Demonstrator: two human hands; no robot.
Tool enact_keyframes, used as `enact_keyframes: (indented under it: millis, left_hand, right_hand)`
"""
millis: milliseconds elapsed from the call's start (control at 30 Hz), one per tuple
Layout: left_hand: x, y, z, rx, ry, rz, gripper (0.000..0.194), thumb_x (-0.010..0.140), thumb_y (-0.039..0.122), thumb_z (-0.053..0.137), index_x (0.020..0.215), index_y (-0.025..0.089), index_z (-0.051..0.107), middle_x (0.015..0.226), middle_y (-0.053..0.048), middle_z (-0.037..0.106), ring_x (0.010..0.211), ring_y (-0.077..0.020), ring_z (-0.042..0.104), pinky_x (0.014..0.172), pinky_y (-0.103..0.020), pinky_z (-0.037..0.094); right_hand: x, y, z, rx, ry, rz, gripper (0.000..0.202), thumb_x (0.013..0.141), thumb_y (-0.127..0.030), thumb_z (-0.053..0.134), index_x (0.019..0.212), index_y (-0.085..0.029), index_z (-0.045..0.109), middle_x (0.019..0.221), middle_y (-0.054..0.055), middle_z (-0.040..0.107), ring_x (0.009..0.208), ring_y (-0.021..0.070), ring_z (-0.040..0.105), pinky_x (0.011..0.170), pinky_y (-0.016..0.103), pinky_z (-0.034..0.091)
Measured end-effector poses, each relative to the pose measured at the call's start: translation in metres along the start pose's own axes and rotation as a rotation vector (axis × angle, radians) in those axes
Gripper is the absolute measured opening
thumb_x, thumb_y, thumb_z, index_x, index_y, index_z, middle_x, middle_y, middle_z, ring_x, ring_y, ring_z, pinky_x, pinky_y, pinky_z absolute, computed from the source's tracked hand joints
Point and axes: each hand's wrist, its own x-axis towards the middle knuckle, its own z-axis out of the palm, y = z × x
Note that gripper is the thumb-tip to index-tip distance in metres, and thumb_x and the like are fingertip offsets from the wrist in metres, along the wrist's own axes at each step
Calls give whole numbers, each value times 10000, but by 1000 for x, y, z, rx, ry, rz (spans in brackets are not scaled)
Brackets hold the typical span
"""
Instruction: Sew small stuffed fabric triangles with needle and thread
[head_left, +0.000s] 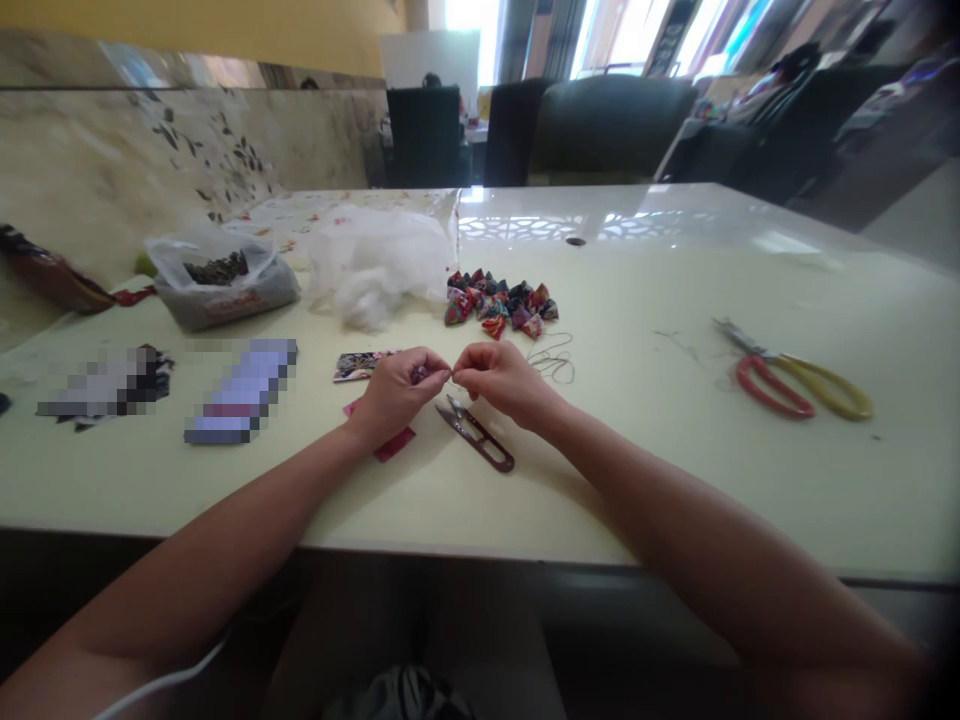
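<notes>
My left hand point(401, 390) is closed, with a small dark purple piece, apparently cloth, showing between its fingers. Fingertip to fingertip with it, my right hand point(499, 380) is pinched; what it grips is too small to make out. Just below both hands lie thread snips point(487, 445), blades pointing up-left. A pinkish-red cloth strip point(394, 445) is partly hidden under my left wrist, and a dark floral cloth piece point(354, 367) lies behind that hand. Loose thread point(556, 362) curls on the table beyond my right hand.
Small stuffed patterned-cloth shapes point(517, 300) are heaped ahead, beside a clear bag of white stuffing point(367, 290). A plastic bag of dark dried bits point(225, 295) stands left, behind a blurred phone-like object point(244, 390). Scissors with red and yellow handles point(787, 380) lie right.
</notes>
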Motion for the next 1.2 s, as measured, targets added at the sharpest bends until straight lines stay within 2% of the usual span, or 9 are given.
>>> enact_keyframes:
  millis: [167, 433, 667, 833, 900, 1000, 1067, 1200]
  left_hand:
    - [2, 2, 2, -20, -16, -45, 128, 805, 263, 620, 764, 146, 653, 682, 17, 606, 633, -99, 494, 639, -233, 378]
    - [0, 6, 0, -292, -91, -346, 244, 792, 402, 663, 806, 163, 616, 543, 74, 390, 481, -68, 310, 483, -225, 217]
    - [0, 4, 0, -311, -80, -308, 321, 778, 452, 706, 887, 151, 679, 584, 56, 478, 513, -73, 340, 519, -227, 278]
    - [1, 4, 2, -245, -54, -224, 263, 769, 405, 710, 792, 147, 663, 674, 23, 562, 585, -77, 422, 559, -219, 324]
    - [1, 4, 2, -265, -63, -248, 244, 761, 384, 707, 770, 150, 639, 636, 34, 524, 551, -69, 401, 521, -214, 299]
    - [1, 3, 1, -376, -64, -387, 240, 755, 384, 694, 805, 167, 604, 536, 76, 395, 448, -55, 301, 438, -213, 202]
    - [2, 1, 1, -444, -38, -440, 252, 748, 386, 701, 825, 173, 591, 520, 87, 361, 419, -50, 277, 416, -208, 177]
    - [2, -5, 1, -516, -76, -420, 298, 776, 439, 705, 842, 163, 612, 556, 80, 349, 421, -39, 257, 406, -201, 164]
  right_hand:
    - [2, 3, 1, -17, 4, -40, 75, 675, -163, 541, 640, -153, 606, 560, -34, 527, 563, 98, 470, 560, 243, 340]
    - [2, 3, -2, -35, 41, -61, 68, 672, -159, 541, 623, -155, 588, 553, -32, 528, 553, 92, 448, 556, 241, 336]
    - [2, 1, -4, -31, 5, -12, 84, 699, -205, 572, 671, -148, 626, 551, -28, 539, 548, 105, 482, 548, 246, 355]
    - [1, 1, -2, -94, -7, -57, 85, 696, -179, 544, 655, -150, 612, 575, -23, 539, 579, 105, 481, 568, 245, 344]
    - [1, 1, -1, -107, -12, -80, 86, 686, -161, 522, 651, -154, 600, 578, -26, 528, 587, 104, 470, 571, 244, 337]
    - [0, 1, 0, -88, 1, -93, 69, 673, -154, 513, 630, -162, 566, 574, -31, 509, 583, 99, 447, 567, 243, 329]
    - [0, 1, -1, -46, 0, -83, 55, 669, -162, 525, 625, -164, 559, 577, -32, 511, 582, 99, 446, 567, 242, 334]
    - [1, 2, -2, 11, -10, -50, 50, 679, -191, 554, 651, -162, 583, 573, -32, 517, 561, 99, 450, 551, 245, 334]
